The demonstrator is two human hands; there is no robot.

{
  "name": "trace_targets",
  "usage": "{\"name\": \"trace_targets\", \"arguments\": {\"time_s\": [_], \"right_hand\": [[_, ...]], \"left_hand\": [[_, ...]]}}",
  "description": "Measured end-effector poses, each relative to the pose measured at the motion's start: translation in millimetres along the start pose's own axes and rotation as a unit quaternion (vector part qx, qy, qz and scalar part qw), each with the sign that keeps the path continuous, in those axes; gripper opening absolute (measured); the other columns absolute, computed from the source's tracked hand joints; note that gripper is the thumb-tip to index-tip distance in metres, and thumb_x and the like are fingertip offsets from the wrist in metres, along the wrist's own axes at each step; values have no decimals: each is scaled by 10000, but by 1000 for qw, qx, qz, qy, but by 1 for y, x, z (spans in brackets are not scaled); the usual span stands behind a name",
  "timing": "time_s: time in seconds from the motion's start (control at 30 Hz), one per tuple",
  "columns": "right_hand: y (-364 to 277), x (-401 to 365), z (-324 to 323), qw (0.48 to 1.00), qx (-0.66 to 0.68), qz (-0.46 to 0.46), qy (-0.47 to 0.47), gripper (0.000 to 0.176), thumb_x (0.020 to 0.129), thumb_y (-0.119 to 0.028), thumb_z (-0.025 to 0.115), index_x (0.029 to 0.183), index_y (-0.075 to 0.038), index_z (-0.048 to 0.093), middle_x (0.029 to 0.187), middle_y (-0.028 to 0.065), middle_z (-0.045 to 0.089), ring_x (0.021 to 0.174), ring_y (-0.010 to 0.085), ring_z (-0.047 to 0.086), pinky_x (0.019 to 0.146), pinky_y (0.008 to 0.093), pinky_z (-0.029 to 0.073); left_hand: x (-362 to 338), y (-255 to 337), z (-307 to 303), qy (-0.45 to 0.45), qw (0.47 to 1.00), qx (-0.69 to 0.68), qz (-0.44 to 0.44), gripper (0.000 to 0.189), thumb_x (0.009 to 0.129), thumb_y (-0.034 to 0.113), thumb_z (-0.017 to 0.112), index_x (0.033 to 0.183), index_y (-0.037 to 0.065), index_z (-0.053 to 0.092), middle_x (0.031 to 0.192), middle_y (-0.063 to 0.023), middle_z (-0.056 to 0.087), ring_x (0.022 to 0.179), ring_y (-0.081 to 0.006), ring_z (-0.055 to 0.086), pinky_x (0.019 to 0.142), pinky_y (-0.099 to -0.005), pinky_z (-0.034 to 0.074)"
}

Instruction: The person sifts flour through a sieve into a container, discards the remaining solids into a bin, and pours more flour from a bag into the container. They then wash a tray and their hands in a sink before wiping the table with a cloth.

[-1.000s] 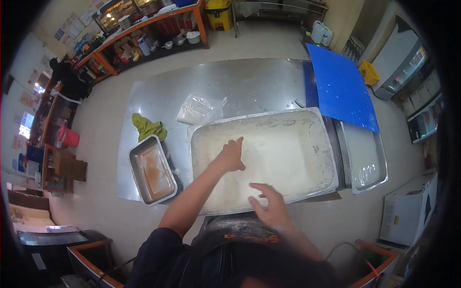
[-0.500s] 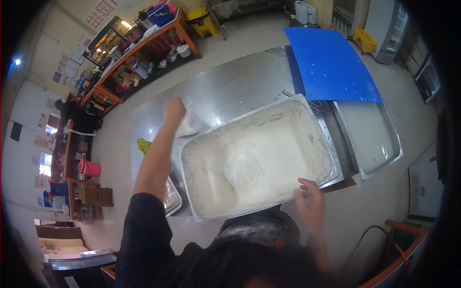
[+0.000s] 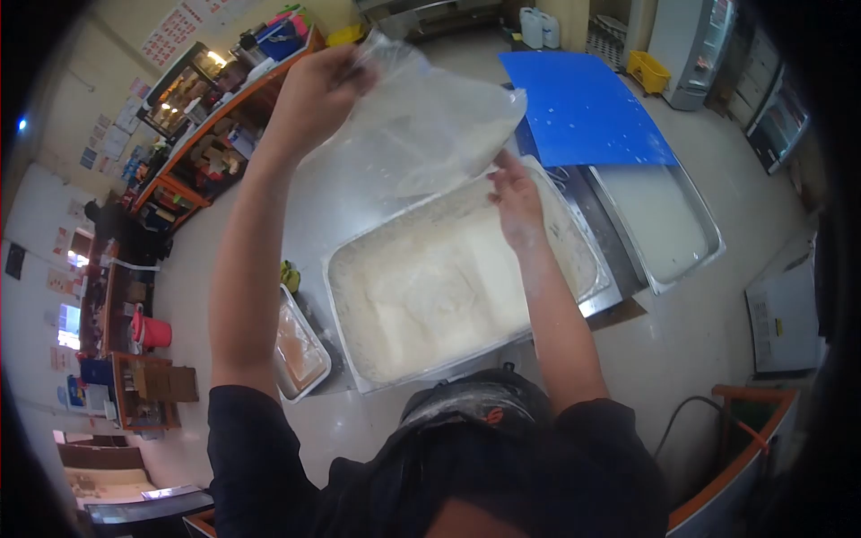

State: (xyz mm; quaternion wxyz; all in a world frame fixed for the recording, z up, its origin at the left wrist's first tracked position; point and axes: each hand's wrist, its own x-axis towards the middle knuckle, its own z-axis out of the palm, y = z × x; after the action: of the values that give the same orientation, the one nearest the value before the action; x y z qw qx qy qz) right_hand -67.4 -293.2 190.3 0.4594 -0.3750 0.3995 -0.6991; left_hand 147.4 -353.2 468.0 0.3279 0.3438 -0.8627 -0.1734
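Note:
My left hand is raised over the far left of the steel table, its fingers closed on the edge of a clear plastic bag. The bag spreads out to the right, above the table. My right hand reaches over the far rim of a large metal pan, its fingers apart and the fingertips right at the bag's lower right edge. Inside the pan lies a wide bed of white flour-like powder, with a hollow and a mound in it.
Left of the pan sits a small tray with a brownish content, near a yellow-green item. At right, a blue sheet partly covers another long pan. Orange-framed shelving stands at the back left.
My left hand has lifted the plastic bag off the table, up and away, and the bag has spread out. My right hand has moved from the pan's near right corner to the bag's edge.

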Motion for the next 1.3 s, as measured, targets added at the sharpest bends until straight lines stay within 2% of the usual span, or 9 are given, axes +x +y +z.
{"name": "trace_targets", "arguments": {"time_s": [0.13,0.27,0.37,0.47,0.6,0.67,0.77,1.17,1.3], "right_hand": [[-8,-14,-56,964,246,93,34,488,923,-298,542,1355,-134,383,1302,0,489,1072,146,488,858,367,414],[-11,-34,-70,998,20,40,-40,570,861,-226,614,1358,-127,353,1367,44,415,1235,216,423,955,449,391],[5,-48,-99,978,204,-35,3,542,829,-183,654,1316,-118,426,1299,80,488,1194,225,467,953,420,403],[-12,-49,-140,977,-87,-50,189,401,767,-121,711,1146,-70,591,1148,79,588,1044,204,550,869,360,441],[-103,-63,-108,864,-446,-167,159,160,713,-70,727,862,-37,678,902,61,653,846,195,572,762,321,451],[-132,-61,-69,751,-597,-271,82,121,689,-56,727,796,-34,676,825,62,653,795,207,558,737,326,448],[-165,-46,-37,725,-643,-246,19,120,675,-47,711,789,-56,674,753,76,641,795,242,552,722,334,445],[-181,-13,11,623,-759,-114,-150,101,728,-67,648,802,1,657,710,164,633,625,293,553,631,379,431],[-194,-27,37,601,-763,-185,-148,114,721,-81,653,796,4,655,704,188,624,600,334,568,602,392,432]], "left_hand": [[9,-19,44,-19,996,-79,44,216,864,147,616,989,-28,596,859,-33,631,809,-90,577,768,-240,447],[2,15,83,-49,977,-201,-41,332,853,29,619,1150,-91,532,1075,-141,632,1008,-206,597,889,-307,487],[-4,5,102,-50,976,-208,32,166,840,162,635,881,1,624,754,-34,629,733,-81,555,682,-254,442],[-20,-18,114,-74,984,-162,-23,191,838,178,641,911,2,637,771,-39,635,726,-100,566,684,-257,442],[-74,-100,146,-111,968,-181,-137,240,775,158,674,957,2,662,776,-81,666,719,-113,587,674,-280,457],[-99,-105,148,-226,936,-89,-253,332,754,143,681,1051,-1,641,983,-92,669,861,-153,618,783,-284,472],[-157,-160,183,-157,955,73,-242,440,733,155,704,1132,3,596,1096,-103,634,939,-189,620,809,-298,483],[-301,-78,67,183,909,-150,-344,394,802,72,672,1168,5,543,1154,-79,583,1026,-217,576,831,-312,496],[-409,-63,0,258,866,-93,-418,382,833,56,641,1194,10,527,1158,-102,571,1060,-210,555,886,-299,462]]}}
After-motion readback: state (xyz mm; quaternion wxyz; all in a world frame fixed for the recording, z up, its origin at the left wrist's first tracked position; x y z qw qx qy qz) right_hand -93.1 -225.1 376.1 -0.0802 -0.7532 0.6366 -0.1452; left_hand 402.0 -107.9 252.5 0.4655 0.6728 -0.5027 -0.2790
